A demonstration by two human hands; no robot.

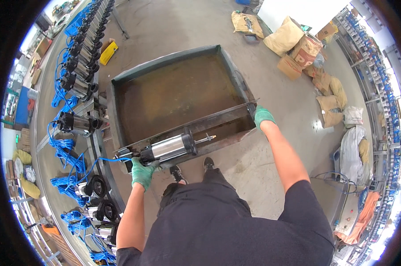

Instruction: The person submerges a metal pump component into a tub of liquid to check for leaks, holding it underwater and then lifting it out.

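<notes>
A steel-and-black submersible pump (167, 148) lies on its side across the near part of a rectangular metal tank (165, 61). A thin shaft with a brass-coloured tip (206, 138) sticks out from its right end. My left hand (142, 174), in a green glove, is closed around the pump's black left end, where a blue cable (107, 159) comes out. My right hand (263, 116), also gloved, is closed at the tank's right rim beside a small dark part (252, 108). What its fingers hold is hidden. Murky brown liquid (178, 91) shows inside the tank.
Similar pumps with coiled blue cables (67, 186) line a long bench at left. A yellow box (108, 53) lies beyond the tank's left corner. Cartons and sacks (304, 48) sit on the floor at far right. Shelving (384, 111) runs along the right side.
</notes>
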